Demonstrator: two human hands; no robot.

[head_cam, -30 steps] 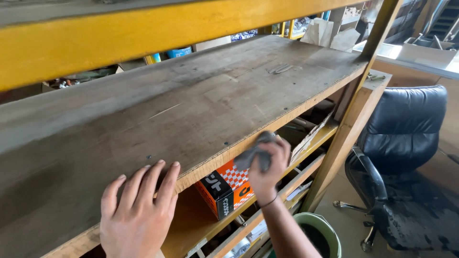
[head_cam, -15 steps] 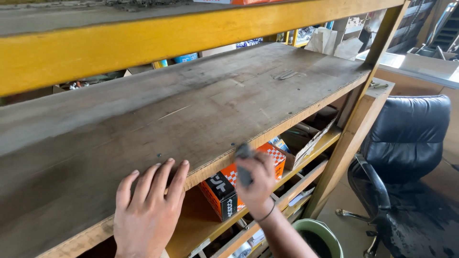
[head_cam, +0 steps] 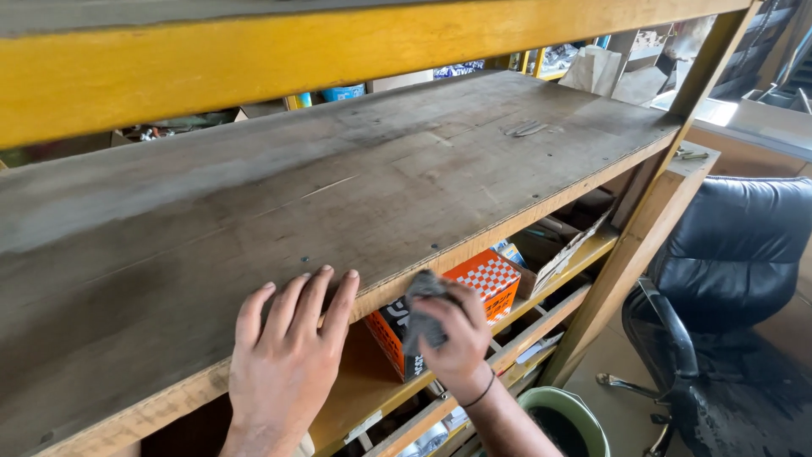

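- A broad, worn wooden shelf board point(head_cam: 406, 178) fills most of the view, running from near left to far right, with a yellow beam point(head_cam: 338, 51) crossing above it
- At the right, a black office chair point(head_cam: 727, 279) stands on the floor just beside the yellow upright post point(head_cam: 626, 254) of the rack
- On the lower shelf, under the board's near edge, sits an orange box with a white checked patch point(head_cam: 482, 288), and a torn cardboard box point(head_cam: 558, 245) lies just to its right
- A green bucket point(head_cam: 575, 419) stands on the floor at the near right, below the forearm
- The left hand point(head_cam: 283, 364) lies flat and open on the board's near edge, fingers spread, gripping nothing
- The right hand point(head_cam: 452, 334) is curled closed around a grey cloth point(head_cam: 419, 309), held against the board's front edge, in front of the orange box
- A small bent metal wire piece point(head_cam: 524, 129) lies on the board far right
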